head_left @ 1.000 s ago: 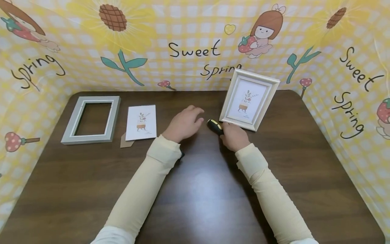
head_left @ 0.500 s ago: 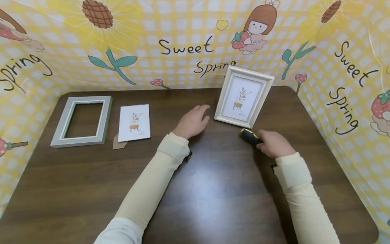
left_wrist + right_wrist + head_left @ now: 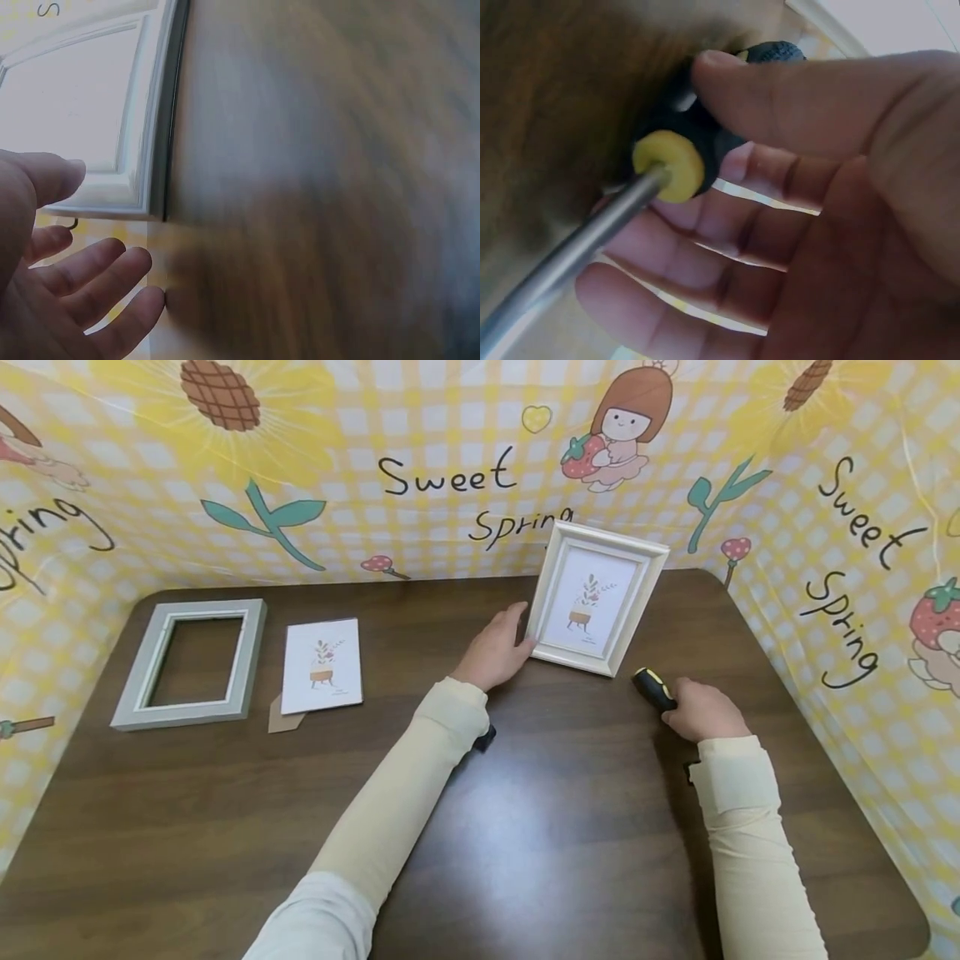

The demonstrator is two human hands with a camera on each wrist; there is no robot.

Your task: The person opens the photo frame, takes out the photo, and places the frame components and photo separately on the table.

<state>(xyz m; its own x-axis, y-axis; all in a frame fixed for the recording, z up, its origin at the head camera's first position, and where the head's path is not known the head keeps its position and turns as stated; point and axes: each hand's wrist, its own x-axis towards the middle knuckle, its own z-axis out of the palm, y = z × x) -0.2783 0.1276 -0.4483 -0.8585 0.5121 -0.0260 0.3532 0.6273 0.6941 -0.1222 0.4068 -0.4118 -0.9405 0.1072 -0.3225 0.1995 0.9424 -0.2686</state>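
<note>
Since the earlier frames the right hand (image 3: 701,710) has carried the screwdriver (image 3: 654,688) from just below the white frame (image 3: 596,599) out to right of centre in the head view, and the left hand (image 3: 498,647) has slid up to the frame's left edge. The dark table (image 3: 525,843) fills the lower frame; the white frame stands upright at upper centre, a grey frame (image 3: 191,662) lies flat at far left with a picture card (image 3: 323,665) just beside it. The left hand is relaxed, fingers straight, against the frame's side. The right hand curls round the screwdriver's black-and-yellow handle, its steel shaft (image 3: 570,255) running back under the palm. A nudge from the left hand could, I judge, tip the standing frame backward. Its stand is hidden; the left wrist view is blurred, and a small brown tag (image 3: 283,718) lies half under the card.
</note>
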